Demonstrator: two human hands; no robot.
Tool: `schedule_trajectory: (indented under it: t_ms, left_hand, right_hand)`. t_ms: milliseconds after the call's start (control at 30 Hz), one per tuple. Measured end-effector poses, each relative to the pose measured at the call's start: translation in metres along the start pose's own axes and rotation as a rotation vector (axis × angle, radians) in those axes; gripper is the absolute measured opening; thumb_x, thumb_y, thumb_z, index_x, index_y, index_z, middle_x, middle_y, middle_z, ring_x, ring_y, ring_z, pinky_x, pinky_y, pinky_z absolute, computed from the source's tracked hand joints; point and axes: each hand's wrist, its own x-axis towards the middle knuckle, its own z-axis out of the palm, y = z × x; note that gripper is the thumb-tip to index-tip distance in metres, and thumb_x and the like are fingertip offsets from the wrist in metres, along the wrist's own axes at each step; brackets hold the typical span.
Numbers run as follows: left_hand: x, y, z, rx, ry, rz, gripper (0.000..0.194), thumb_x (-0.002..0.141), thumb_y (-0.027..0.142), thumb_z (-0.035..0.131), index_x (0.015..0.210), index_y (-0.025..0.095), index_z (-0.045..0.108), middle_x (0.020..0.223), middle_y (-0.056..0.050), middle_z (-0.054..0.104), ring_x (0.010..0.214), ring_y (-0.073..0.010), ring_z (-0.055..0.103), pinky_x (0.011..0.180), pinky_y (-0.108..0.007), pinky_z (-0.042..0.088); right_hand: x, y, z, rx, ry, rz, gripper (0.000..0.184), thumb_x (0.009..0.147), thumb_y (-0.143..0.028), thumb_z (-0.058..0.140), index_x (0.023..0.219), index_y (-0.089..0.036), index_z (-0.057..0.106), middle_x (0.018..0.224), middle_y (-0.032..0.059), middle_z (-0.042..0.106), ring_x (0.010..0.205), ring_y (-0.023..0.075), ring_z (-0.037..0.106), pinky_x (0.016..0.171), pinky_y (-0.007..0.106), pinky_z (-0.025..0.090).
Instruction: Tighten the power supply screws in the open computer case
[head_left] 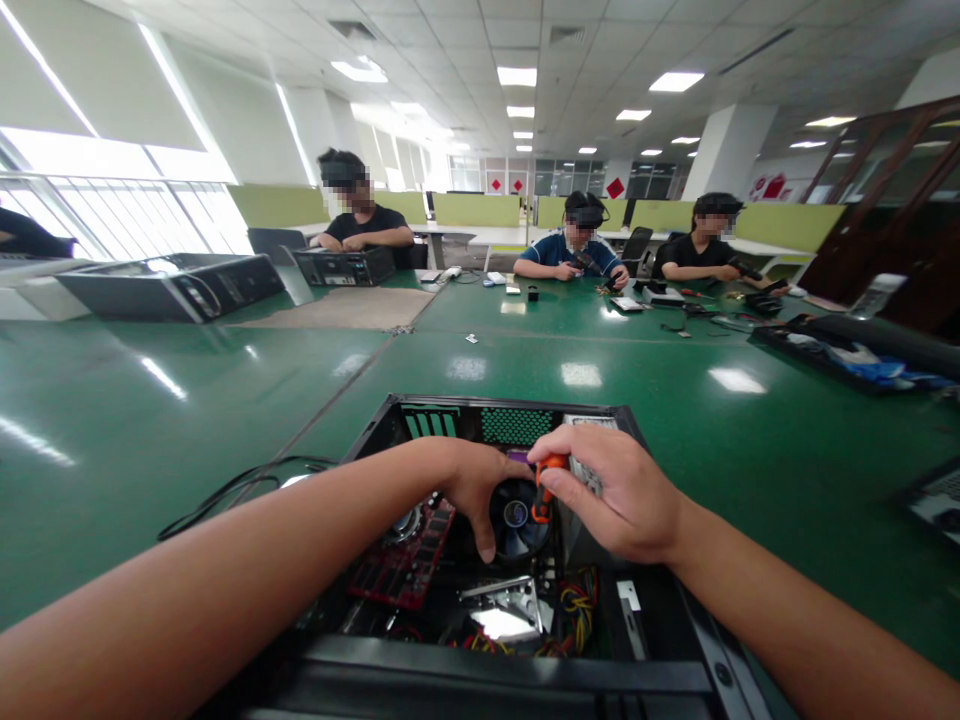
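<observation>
One broad green table [487, 370] fills the scene, with three people [367, 218] seated along its far side. Near the middle lies an open black computer case [487, 665]; another case [169, 288] rests at the far left. Inside the near case, a red circuit board [405, 552] sits left of a dark round fan [516, 514], and a shiny metal piece [510, 612] lies on the near side of the fan, with coloured wires [579, 605] to its right. The right hand [611, 490] is closed around an orange and black screwdriver [543, 490], held upright over the fan's right side, its tip hard to make out. The left hand [474, 482] is spread wide over the fan's left side, thumb apart from the fingers; whether it touches the fan, I cannot tell.
</observation>
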Motion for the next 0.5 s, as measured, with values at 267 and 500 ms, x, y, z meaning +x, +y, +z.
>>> schedule_trajectory:
  t_ms: [267,500]
  left_hand:
    - [-0.0018,0.0019,-0.0013,-0.034,-0.030,-0.010,0.108,0.036,0.059,0.077,0.132,0.029,0.039,0.128,-0.004,0.052,0.117,-0.0316,0.047,0.100,-0.041,0.036]
    - [0.0012,-0.0016,0.0010,-0.043,-0.024,0.008,0.105,0.035,0.058,0.078,0.129,0.030,0.041,0.128,-0.004,0.052,0.117,-0.0311,0.047,0.100,-0.041,0.035]
  right_hand:
    - [0.0018,0.0004,0.0025,0.013,-0.051,-0.019,0.017,0.085,-0.023,0.049,0.099,-0.021,0.059,0.094,0.0028,0.069,0.084,0.0153,0.063,0.078,0.030,0.046]
    - [0.0013,0.0011,0.0025,0.009,-0.065,-0.016,0.017,0.086,-0.023,0.049,0.100,-0.021,0.058,0.096,0.0032,0.068,0.084,0.0156,0.063,0.078,0.030,0.045]
